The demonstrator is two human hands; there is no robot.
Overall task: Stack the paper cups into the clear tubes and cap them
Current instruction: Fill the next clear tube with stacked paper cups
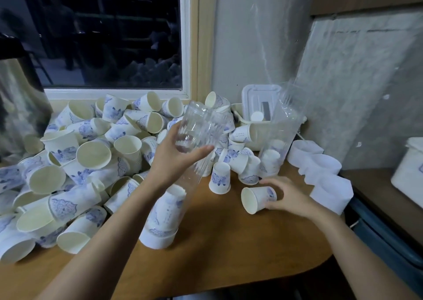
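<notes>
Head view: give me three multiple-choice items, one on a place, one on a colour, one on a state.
1. The cup that the right hand grips lies:
A. on the table
B. in a bin
C. on the windowsill

2. The print on the cups is:
A. red
B. blue
C. green

3. The clear tube held by the left hand is:
A. empty
B. partly filled with cups
C. full to the top

Answers:
1. A, it lies on its side on the wood.
2. B, blue patterns show on white paper.
3. B, a stack fills only its lower end.
</notes>
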